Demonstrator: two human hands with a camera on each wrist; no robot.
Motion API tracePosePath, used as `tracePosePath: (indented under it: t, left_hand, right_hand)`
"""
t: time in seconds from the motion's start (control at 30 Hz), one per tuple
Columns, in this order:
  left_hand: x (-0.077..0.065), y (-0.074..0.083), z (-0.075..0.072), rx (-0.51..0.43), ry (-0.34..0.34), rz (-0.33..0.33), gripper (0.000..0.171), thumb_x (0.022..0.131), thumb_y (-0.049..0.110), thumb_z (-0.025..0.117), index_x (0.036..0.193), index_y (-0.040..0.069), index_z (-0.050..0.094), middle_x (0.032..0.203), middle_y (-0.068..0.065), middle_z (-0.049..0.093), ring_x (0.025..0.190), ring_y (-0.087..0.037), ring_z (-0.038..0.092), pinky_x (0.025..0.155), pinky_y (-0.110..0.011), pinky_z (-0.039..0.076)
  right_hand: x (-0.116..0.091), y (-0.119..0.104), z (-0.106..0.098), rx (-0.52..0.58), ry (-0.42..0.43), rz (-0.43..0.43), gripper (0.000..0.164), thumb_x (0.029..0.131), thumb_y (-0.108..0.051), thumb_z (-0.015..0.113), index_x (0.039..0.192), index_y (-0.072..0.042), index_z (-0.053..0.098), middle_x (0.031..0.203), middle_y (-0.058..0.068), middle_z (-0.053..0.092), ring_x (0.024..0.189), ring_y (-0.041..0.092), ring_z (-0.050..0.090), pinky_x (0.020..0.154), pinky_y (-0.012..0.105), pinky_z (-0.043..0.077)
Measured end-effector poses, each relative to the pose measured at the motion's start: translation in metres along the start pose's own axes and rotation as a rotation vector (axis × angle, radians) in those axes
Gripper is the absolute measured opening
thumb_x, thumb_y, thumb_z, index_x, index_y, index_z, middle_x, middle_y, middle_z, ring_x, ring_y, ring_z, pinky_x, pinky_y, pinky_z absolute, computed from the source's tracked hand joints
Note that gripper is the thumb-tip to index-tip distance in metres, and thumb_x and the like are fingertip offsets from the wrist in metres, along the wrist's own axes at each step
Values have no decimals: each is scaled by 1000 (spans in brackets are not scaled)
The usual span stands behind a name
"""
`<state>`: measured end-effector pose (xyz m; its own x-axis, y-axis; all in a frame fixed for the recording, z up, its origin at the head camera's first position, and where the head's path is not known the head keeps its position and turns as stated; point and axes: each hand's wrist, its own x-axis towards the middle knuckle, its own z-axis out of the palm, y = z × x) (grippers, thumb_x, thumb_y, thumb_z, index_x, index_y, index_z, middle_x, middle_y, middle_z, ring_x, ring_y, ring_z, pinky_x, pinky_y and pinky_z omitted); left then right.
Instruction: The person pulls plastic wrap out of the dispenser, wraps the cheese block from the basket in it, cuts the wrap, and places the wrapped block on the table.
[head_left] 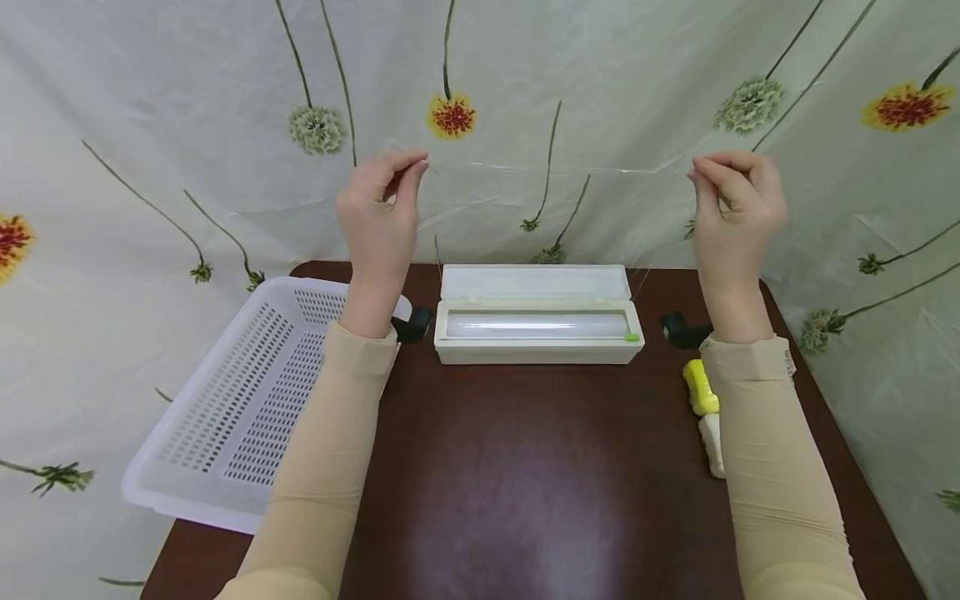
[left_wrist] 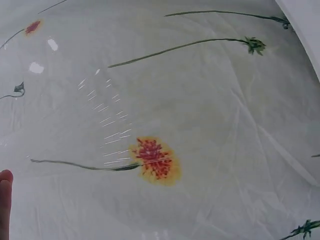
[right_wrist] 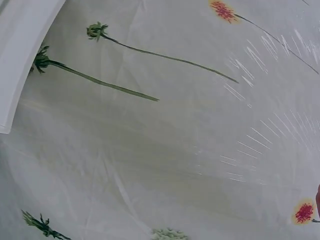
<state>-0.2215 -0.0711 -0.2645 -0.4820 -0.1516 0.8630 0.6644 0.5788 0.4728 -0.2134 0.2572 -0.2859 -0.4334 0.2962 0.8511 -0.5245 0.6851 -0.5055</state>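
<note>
A sheet of clear cling film (head_left: 558,170) stretches between my two raised hands, its top edge a thin shiny line. My left hand (head_left: 381,221) pinches one corner between thumb and fingers, and my right hand (head_left: 738,200) pinches the opposite corner. Below them stands a white wrap dispenser (head_left: 538,353) with its lid (head_left: 536,283) tipped back. Its roll (head_left: 536,325) lies inside behind a clear window, and a small green slider (head_left: 632,337) sits at the right end. The film's sides run down toward the dispenser. Glints cross the film (left_wrist: 112,120) in the left wrist view.
A white perforated basket (head_left: 198,392) stands at the left, partly behind my left forearm. At the right, a yellow item (head_left: 701,387) and a white one (head_left: 712,446) lie beside my right sleeve. A flowered cloth (head_left: 495,50) hangs behind the dark table (head_left: 525,467).
</note>
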Motion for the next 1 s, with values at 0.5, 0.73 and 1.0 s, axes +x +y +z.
tracePosePath:
  t: [0.5, 0.73, 1.0]
  left_hand:
    - [6, 28, -15, -85, 107, 103, 17, 91, 17, 71, 94, 1, 77, 97, -10, 75, 93, -22, 69, 83, -22, 55]
    - [-13, 39, -32, -48, 139, 160, 14, 90, 14, 72, 91, 2, 77, 91, -12, 74, 85, -25, 68, 80, -21, 53]
    - [-51, 57, -64, -72, 172, 237, 9, 75, -6, 80, 80, 1, 77, 74, -15, 68, 71, -32, 58, 73, -17, 45]
  right_hand:
    - [7, -32, -23, 92, 144, 46, 16, 92, -15, 70, 89, -3, 80, 97, -18, 61, 93, 17, 66, 83, 19, 52]
    - [-11, -45, -50, 28, 166, -8, 12, 89, -15, 74, 84, -7, 81, 87, 5, 68, 84, 28, 62, 79, 18, 41]
    - [-55, -64, -105, 65, 38, -85, 15, 82, -9, 79, 77, 5, 76, 75, 22, 65, 83, 14, 56, 88, 21, 37]
